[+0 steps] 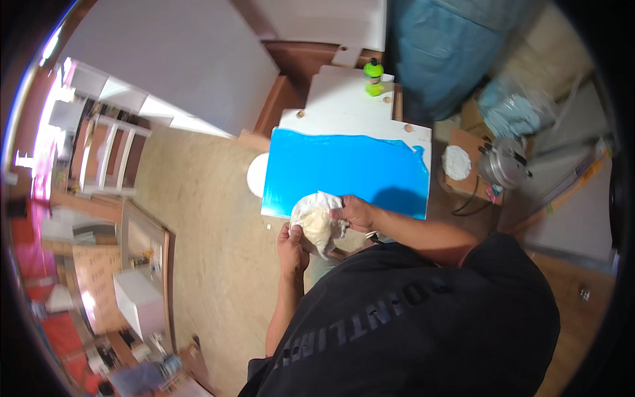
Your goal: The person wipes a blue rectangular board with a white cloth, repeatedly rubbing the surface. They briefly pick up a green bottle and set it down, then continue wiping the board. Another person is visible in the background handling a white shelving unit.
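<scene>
Both my hands grip a soft white cloth bonnet (pixel 317 223) with a gathered edge and a cream-coloured middle. My left hand (pixel 291 248) pinches its lower left edge, thumb on top. On the upper right side, my right hand (pixel 358 213) holds it with the thumb pressed on the cloth. The bonnet overlaps the near edge of a panel with a glossy blue surface (pixel 327 164). Along the panel's far side the blue ends in a ragged line against a white strip with round holes. A shadow falls on the blue near my right forearm.
A bright green bottle (pixel 373 78) with a black cap stands on white boards behind the blue panel. To the right, a round white pad (pixel 456 163) and a silver-grey corded power tool (pixel 503 163) rest on a cardboard box. Large grey panels (pixel 183 54) lean at the upper left.
</scene>
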{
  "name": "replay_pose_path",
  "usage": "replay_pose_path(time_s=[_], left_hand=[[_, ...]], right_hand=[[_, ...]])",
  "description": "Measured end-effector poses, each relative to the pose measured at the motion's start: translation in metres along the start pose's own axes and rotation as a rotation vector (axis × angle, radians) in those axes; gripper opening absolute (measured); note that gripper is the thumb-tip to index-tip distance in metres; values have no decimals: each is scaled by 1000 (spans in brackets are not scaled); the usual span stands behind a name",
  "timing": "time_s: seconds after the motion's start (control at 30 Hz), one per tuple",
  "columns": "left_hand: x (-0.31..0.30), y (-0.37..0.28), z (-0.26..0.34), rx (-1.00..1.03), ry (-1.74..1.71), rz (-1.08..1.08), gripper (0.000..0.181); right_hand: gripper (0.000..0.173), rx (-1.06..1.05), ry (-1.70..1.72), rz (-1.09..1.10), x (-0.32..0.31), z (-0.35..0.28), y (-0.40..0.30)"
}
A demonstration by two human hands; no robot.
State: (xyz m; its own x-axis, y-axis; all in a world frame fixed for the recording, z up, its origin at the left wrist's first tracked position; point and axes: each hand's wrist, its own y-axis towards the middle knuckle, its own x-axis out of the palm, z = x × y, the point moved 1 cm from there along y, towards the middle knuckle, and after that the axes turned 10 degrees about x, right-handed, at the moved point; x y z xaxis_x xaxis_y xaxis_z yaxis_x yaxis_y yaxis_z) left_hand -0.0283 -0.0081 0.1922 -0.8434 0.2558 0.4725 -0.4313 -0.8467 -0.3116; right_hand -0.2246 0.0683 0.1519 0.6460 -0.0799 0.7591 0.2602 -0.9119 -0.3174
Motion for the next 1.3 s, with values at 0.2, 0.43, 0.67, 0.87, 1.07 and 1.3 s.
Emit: replay_pose_path(time_s=[0.2, 0.43, 0.67, 0.87, 1.07, 1.3], left_hand=[[50, 93, 21, -63, 177, -438, 13], [94, 150, 41, -46, 752, -949, 16], [89, 124, -9, -317, 849, -1456, 15], [93, 64, -59, -111, 1008, -1864, 17], [95, 68, -164, 549, 1052, -2060, 11], [153, 18, -279, 1125, 934, -2129, 18]], right_hand=[[95, -110, 568, -417, 3, -29, -16], [67, -691, -435, 482, 29, 20, 33], [60, -773, 270, 613, 67, 140, 22], [51, -1190, 527, 881, 138, 183, 7], [55, -1463, 813, 1024, 119, 287, 35], [61, -1092, 906, 1501, 149, 397, 81]])
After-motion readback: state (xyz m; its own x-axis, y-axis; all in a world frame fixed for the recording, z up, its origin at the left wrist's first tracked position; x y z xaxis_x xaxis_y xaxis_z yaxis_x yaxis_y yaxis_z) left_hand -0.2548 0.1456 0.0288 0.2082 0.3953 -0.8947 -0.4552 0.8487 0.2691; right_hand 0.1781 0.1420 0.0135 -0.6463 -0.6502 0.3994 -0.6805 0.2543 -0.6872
